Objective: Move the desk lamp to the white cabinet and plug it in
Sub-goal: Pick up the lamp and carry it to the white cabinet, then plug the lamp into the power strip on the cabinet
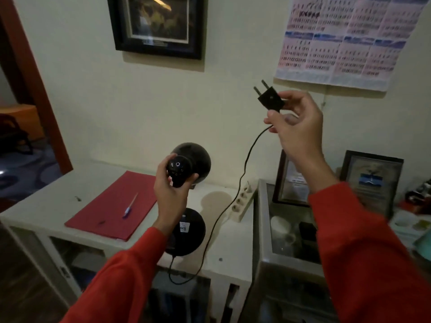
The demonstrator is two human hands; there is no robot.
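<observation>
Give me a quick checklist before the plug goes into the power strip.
1. Plug held in the right hand, pins free and pointing away: ok.
2. Lamp base resting on the white cabinet: ok.
3. Left hand has a grip on the lamp head, steadying it: ok.
4. Power strip within view on the cabinet, sockets unoccupied: ok.
5. Cord hangs free from plug to base, but crosses over the strip: not ok, shift it aside first.
6. Power strip itself connected to the mains: cannot tell.
</observation>
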